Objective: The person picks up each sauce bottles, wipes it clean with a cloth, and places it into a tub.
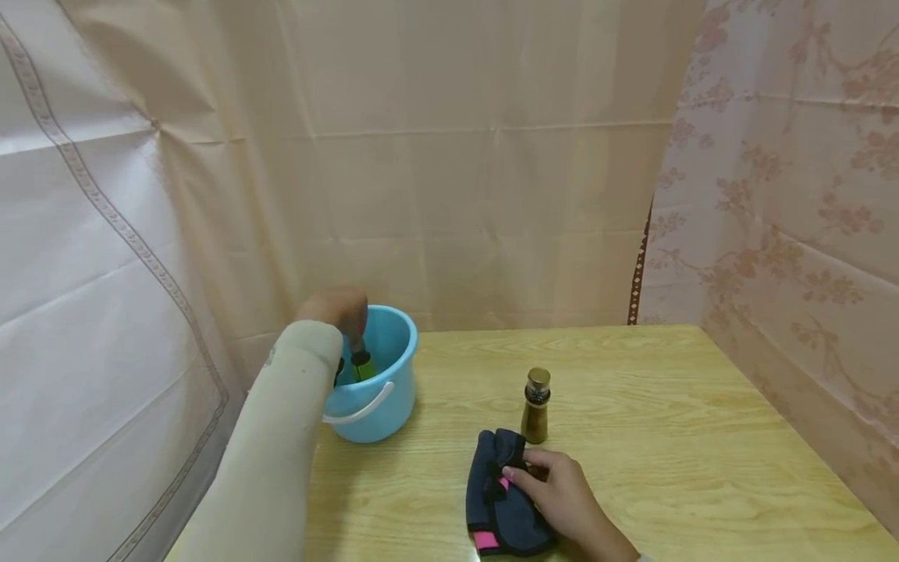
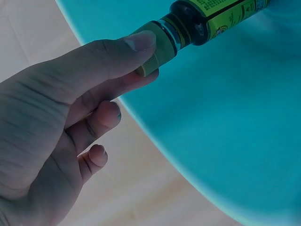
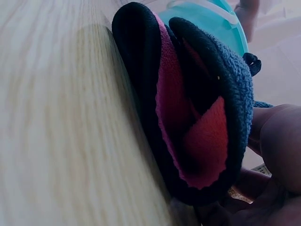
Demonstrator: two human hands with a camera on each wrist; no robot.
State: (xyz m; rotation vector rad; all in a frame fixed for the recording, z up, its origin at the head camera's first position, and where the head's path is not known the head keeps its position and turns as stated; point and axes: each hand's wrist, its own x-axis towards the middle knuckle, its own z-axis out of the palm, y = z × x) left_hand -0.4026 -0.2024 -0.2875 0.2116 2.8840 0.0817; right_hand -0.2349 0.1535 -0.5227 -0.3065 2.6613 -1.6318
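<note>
My left hand (image 1: 333, 307) reaches over the light blue bucket (image 1: 382, 414). Its thumb and forefinger pinch the cap (image 2: 162, 47) of a dark glass bottle with a green label (image 2: 230, 21), which hangs tilted inside the rim. The other left fingers curl loosely off the bottle. At the front of the table my right hand (image 1: 565, 496) holds a folded dark blue fabric piece (image 1: 516, 519) by its right side, thumb on top. Black edging and a pink lining (image 3: 207, 141) show at its open end in the right wrist view.
A small brown bottle with a gold cap (image 1: 535, 417) stands upright just behind the fabric piece. The bucket's white handle (image 1: 361, 410) hangs down its front. Something black shows at the bucket's inner left. Curtains enclose the wooden table (image 1: 646, 437) at the back and sides.
</note>
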